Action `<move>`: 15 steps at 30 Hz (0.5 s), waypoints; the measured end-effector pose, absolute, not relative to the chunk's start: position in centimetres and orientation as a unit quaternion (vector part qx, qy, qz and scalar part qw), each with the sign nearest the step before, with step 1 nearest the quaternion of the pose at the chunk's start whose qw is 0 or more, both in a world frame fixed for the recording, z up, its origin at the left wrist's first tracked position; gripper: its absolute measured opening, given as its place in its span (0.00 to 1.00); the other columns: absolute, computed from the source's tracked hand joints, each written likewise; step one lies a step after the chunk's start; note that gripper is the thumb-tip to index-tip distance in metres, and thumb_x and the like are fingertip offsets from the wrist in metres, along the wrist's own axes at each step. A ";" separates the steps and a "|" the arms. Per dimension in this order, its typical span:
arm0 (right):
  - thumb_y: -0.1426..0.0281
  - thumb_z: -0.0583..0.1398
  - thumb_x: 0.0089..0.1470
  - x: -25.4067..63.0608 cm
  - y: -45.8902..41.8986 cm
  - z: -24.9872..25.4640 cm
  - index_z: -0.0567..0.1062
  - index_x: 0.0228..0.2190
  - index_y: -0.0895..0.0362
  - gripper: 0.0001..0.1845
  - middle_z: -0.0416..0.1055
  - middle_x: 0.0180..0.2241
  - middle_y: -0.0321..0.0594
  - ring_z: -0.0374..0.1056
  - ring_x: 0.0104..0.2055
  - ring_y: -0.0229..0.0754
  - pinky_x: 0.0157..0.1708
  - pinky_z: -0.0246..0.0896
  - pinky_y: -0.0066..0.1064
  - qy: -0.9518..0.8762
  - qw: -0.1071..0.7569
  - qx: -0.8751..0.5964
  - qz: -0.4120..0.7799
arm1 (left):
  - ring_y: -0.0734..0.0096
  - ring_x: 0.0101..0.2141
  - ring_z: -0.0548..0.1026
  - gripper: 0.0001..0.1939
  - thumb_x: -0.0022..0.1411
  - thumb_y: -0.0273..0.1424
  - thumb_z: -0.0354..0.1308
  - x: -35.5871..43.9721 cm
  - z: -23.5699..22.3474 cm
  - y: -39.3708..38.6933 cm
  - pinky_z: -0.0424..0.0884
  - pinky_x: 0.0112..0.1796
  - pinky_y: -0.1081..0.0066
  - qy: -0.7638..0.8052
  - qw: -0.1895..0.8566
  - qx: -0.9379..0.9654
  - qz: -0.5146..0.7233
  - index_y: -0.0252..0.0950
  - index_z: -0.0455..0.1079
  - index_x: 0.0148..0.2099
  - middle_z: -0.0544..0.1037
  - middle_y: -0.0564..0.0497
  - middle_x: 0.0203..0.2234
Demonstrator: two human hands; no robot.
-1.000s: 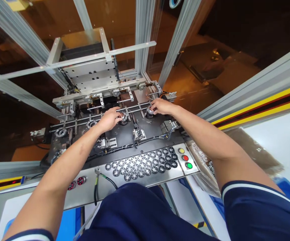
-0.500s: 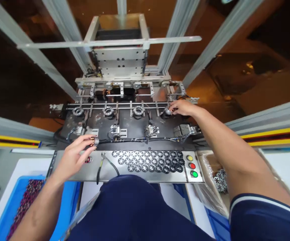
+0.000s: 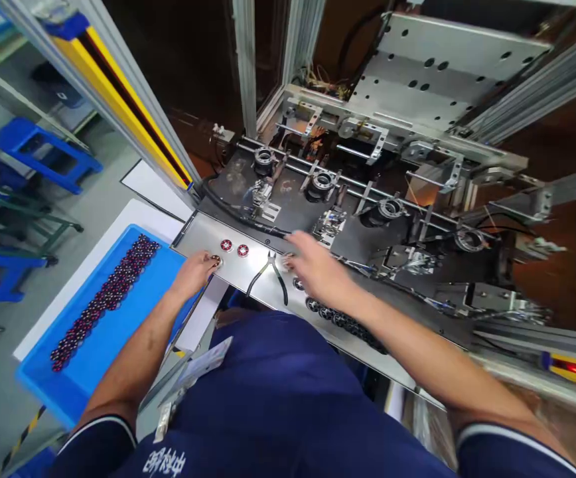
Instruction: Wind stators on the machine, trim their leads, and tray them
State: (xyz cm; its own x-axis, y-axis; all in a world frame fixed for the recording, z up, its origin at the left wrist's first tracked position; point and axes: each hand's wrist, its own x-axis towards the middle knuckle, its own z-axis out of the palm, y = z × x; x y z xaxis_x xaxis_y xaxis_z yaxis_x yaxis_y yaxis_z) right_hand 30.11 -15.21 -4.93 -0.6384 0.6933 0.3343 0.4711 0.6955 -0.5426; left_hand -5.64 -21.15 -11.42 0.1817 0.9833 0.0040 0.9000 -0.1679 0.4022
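Observation:
My left hand point(image 3: 194, 272) rests at the front left corner of the steel panel point(image 3: 203, 234), its fingertips pinched on a small copper-wound part point(image 3: 216, 260). Two red round parts point(image 3: 234, 247) lie just beyond it. My right hand point(image 3: 318, 269) hovers over the panel beside small pliers point(image 3: 271, 271) and is smeared by motion, so what its fingers hold is unclear. Several black round parts point(image 3: 340, 320) lie in rows under my right forearm. Behind the panel, round fixtures point(image 3: 322, 180) sit along a rail on the black machine bed.
A blue tray point(image 3: 133, 318) with rows of dark red wound parts point(image 3: 109, 292) lies at the left on a white surface. A yellow-striped post point(image 3: 129, 99) rises at the machine's left edge. Blue stools point(image 3: 34, 149) stand on the floor at far left.
My view has swung left. My left hand carried the wound part to the panel's front left corner. My right hand left the far right fixture and came over the panel near the pliers.

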 end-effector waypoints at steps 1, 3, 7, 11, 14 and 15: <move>0.73 0.55 0.64 26.3 -15.9 -6.3 0.77 0.39 0.57 0.10 0.68 0.60 0.52 0.60 0.65 0.56 0.57 0.64 0.56 -0.899 0.234 -0.303 0.211 | 0.58 0.37 0.77 0.12 0.65 0.34 0.55 -5.6 -12.0 -20.8 0.75 0.43 0.60 0.625 0.158 0.753 0.132 0.37 0.78 0.39 0.77 0.43 0.34; 0.77 0.54 0.64 20.2 -16.7 -8.8 0.77 0.37 0.61 0.11 0.68 0.59 0.56 0.59 0.66 0.56 0.57 0.64 0.52 -0.927 0.163 -0.275 0.198 | 0.57 0.38 0.76 0.12 0.65 0.33 0.54 -5.4 -12.8 -20.3 0.75 0.44 0.58 0.626 0.155 0.752 0.139 0.36 0.78 0.40 0.77 0.43 0.35; 0.79 0.52 0.64 15.8 -17.0 -11.1 0.76 0.42 0.62 0.13 0.65 0.62 0.56 0.53 0.69 0.54 0.63 0.57 0.51 -0.937 0.094 -0.288 0.175 | 0.51 0.45 0.76 0.13 0.66 0.33 0.53 -4.9 -13.1 -20.5 0.73 0.49 0.54 0.635 0.134 0.737 0.188 0.34 0.77 0.45 0.76 0.38 0.44; 0.76 0.51 0.65 21.3 -18.7 -10.5 0.74 0.49 0.59 0.16 0.67 0.60 0.53 0.56 0.67 0.51 0.61 0.60 0.47 -0.923 0.098 -0.334 0.162 | 0.47 0.53 0.73 0.15 0.68 0.36 0.53 -4.5 -12.2 -23.3 0.70 0.53 0.51 0.654 0.106 0.702 0.261 0.32 0.74 0.49 0.73 0.34 0.51; 0.73 0.53 0.65 28.2 -21.0 -10.2 0.75 0.49 0.61 0.14 0.70 0.53 0.57 0.63 0.59 0.54 0.55 0.64 0.48 -0.896 0.112 -0.402 0.153 | 0.49 0.53 0.73 0.16 0.68 0.38 0.55 -3.4 -11.4 -25.6 0.70 0.53 0.52 0.661 0.096 0.679 0.304 0.33 0.73 0.49 0.74 0.35 0.50; 0.72 0.55 0.65 30.1 -21.7 -10.3 0.75 0.48 0.62 0.14 0.70 0.51 0.58 0.64 0.56 0.55 0.53 0.65 0.48 -0.886 0.114 -0.422 0.151 | 0.50 0.52 0.74 0.15 0.67 0.38 0.55 -2.9 -11.1 -26.1 0.71 0.54 0.53 0.660 0.097 0.676 0.313 0.33 0.73 0.49 0.75 0.36 0.49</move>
State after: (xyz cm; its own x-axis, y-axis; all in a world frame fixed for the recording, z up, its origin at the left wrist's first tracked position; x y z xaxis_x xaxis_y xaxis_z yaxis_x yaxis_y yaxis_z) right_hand 30.07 -21.68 -10.29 -0.6171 0.7833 0.0755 0.7144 0.5979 -0.3637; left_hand -2.90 -26.11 -11.09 -0.0665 0.9527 0.2965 0.8315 -0.1113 0.5443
